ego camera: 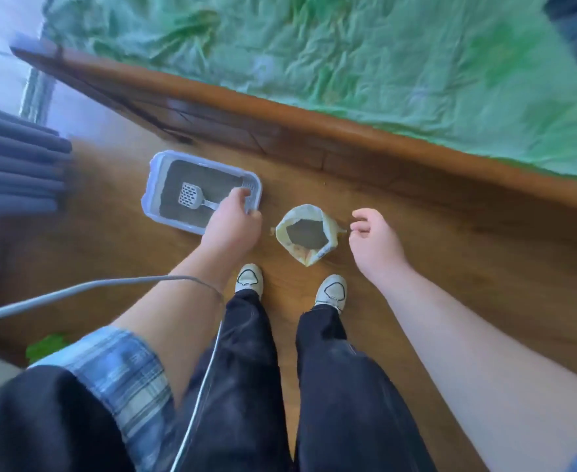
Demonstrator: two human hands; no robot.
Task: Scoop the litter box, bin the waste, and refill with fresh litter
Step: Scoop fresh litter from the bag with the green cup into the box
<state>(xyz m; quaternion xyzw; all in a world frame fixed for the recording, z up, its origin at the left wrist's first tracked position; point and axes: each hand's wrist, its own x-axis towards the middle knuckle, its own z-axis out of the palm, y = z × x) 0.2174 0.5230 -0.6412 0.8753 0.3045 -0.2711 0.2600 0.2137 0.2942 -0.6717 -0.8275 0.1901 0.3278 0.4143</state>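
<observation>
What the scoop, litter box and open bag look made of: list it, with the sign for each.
Scoop: likely white moulded plastic, slotted. Litter box: seemingly smooth pale plastic, rounded rim. Open bag: probably thin plastic film, crumpled; blur leaves it open.

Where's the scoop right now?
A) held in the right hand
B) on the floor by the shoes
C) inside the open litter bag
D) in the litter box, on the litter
D: the white scoop lies on the grey litter inside the litter box, its handle running towards the left hand; the right hand holds nothing.
</observation>
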